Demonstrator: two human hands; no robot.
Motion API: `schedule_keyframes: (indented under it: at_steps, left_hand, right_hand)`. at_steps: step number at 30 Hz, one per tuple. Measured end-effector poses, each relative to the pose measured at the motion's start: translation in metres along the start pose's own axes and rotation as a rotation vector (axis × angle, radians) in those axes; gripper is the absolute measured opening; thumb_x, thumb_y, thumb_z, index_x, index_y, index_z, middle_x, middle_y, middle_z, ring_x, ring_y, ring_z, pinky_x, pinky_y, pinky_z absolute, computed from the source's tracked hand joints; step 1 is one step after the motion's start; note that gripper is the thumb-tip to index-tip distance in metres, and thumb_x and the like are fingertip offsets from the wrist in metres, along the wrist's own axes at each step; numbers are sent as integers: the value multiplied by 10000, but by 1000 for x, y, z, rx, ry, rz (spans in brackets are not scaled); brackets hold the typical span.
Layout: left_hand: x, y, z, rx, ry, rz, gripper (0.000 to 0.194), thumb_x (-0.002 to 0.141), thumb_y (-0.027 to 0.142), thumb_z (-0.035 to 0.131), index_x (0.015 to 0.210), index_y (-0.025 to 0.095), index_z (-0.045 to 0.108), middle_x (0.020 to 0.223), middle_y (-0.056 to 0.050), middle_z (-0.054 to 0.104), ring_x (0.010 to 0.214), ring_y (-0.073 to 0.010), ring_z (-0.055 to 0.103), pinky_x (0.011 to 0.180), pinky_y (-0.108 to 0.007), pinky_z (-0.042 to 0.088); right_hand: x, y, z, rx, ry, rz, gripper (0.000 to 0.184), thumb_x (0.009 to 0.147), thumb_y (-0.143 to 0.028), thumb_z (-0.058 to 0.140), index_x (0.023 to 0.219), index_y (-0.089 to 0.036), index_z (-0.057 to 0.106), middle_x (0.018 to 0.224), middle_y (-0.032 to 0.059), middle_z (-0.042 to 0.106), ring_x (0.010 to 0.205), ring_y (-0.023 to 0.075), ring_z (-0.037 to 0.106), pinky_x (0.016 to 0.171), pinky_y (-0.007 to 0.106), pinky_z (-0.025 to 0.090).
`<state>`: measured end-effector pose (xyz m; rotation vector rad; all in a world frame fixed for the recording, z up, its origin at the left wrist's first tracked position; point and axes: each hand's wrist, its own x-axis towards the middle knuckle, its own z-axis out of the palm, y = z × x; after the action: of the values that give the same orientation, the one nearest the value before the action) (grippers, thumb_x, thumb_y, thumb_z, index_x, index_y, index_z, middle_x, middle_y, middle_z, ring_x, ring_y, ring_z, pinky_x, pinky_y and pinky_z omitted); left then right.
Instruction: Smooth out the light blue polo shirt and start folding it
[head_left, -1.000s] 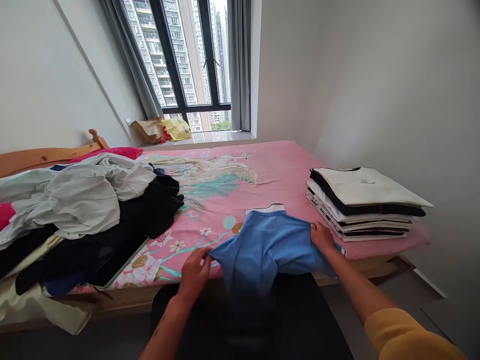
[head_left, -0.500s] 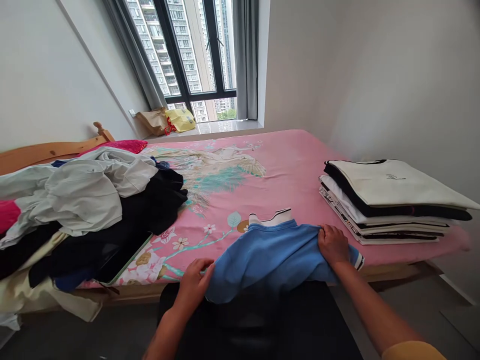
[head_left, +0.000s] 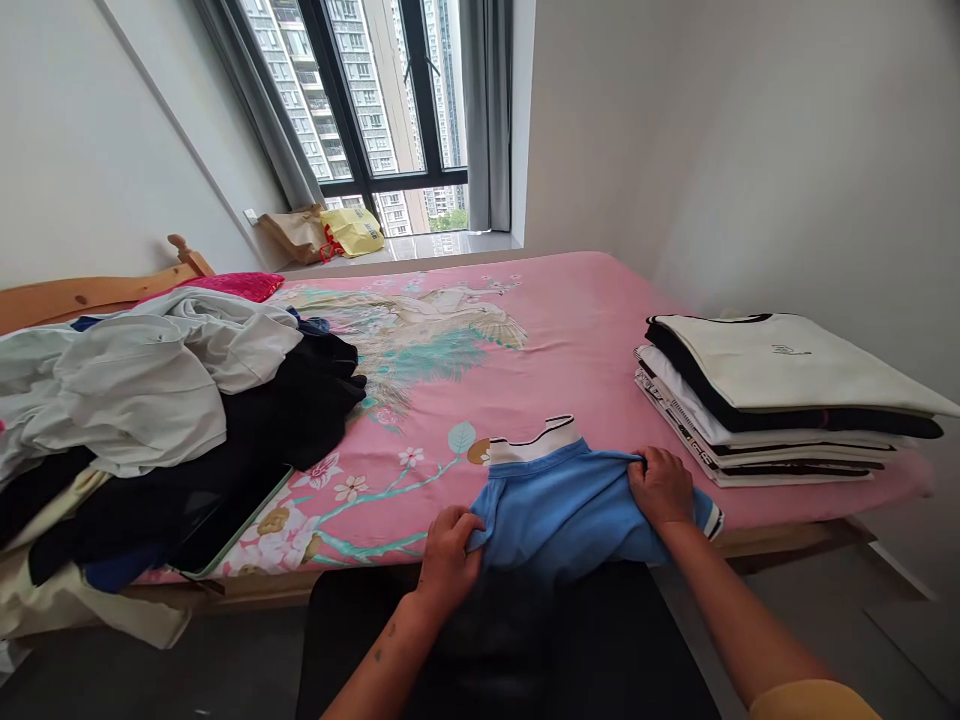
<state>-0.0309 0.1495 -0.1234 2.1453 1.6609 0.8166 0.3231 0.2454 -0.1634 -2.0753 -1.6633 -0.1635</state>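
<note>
One blue shirt [head_left: 570,505] is draping over the near side of the bed [head_left: 570,370].
Collar [head_left: 538,450] is pointing toward the window [head_left: 382,110], visible length running crosswise; left hand [head_left: 450,560] and right hand [head_left: 663,488] are pinching fabric.

Left hand [head_left: 450,560] and right hand [head_left: 661,488] gripping blue shirt [head_left: 555,500], pink bed [head_left: 570,360], folded stack [head_left: 780,390]
</note>
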Motion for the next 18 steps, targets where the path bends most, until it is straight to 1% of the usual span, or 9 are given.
schedule_keyframes:
  at_steps: [2, 4, 5, 7, 10, 12, 14, 16, 18]
  left_hand:
    - [-3, 3, -1, -51, 25, -38, 157, 728, 213, 570, 885, 224, 575, 947, -55, 571, 925, -213, 541, 835, -357, 443]
    - [2, 4, -5, -88, 27, -86, 138, 730, 285, 591, 851, 223, 569, 917, -49, 580, 905, -216, 547, 829, -361, 443]
    - [6, 4, -7, -105, 24, -120, 116, 730, 281, 579, 828, 221, 568, 892, -43, 585, 888, -211, 548, 823, -355, 438]
    - [15, 1, -13, -174, -2, -248, 61, 724, 238, 543, 776, 214, 563, 825, -21, 587, 838, -189, 546, 794, -325, 426]
    - [26, -11, -24, -316, -78, -469, 51, 708, 197, 484, 709, 200, 535, 678, 16, 545, 704, -150, 527, 657, -262, 410]
    - [35, -20, -31, -387, -144, -542, 70, 690, 174, 446, 675, 193, 512, 577, 37, 490, 579, -126, 488, 543, -234, 369]
    - [45, -26, -37, -432, -227, -567, 69, 641, 147, 450, 633, 187, 507, 508, 49, 455, 488, -111, 440, 470, -223, 315]
    - [58, -24, -40, -467, -311, -568, 65, 564, 116, 488, 563, 180, 505, 468, 52, 446, 455, -100, 411, 438, -218, 262]
    - [70, -15, -42, -501, -363, -553, 88, 500, 86, 506, 507, 173, 497, 451, 48, 454, 456, -96, 407, 426, -217, 223]
  right_hand:
    - [-1, -1, -1, 16, -7, -3, 248, 827, -242, 412, 986, -187, 594, 1053, 78, 619, 995, 234, 498, 851, 345, 350]
    - [-2, -1, -2, 41, -6, -12, 273, 828, -235, 406, 1018, -194, 597, 1078, 74, 616, 1012, 236, 494, 867, 350, 350]
    - [-3, -1, -2, 53, -5, -18, 287, 829, -231, 401, 1035, -198, 598, 1090, 72, 614, 1022, 235, 493, 872, 351, 352]
    - [-4, 1, -1, 72, -6, -32, 310, 832, -229, 395, 1062, -208, 601, 1109, 65, 608, 1037, 232, 491, 880, 351, 356]
    - [-4, 2, -2, 87, -31, -51, 319, 836, -259, 406, 1081, -227, 607, 1121, 56, 601, 1044, 227, 492, 883, 351, 363]
    - [0, 2, -5, 71, -80, -46, 311, 836, -307, 420, 1063, -237, 620, 1102, 57, 602, 1040, 234, 494, 872, 359, 369]
    - [6, -2, -9, 34, -154, -20, 302, 818, -349, 442, 1025, -239, 634, 1082, 66, 599, 1035, 249, 495, 842, 367, 376]
    - [16, -8, -16, 14, -255, 11, 276, 773, -342, 479, 970, -229, 635, 1058, 75, 601, 1022, 261, 500, 798, 360, 379]
    - [26, -15, -25, 53, -364, 23, 240, 731, -279, 484, 916, -210, 620, 986, 78, 619, 956, 247, 527, 745, 328, 373]
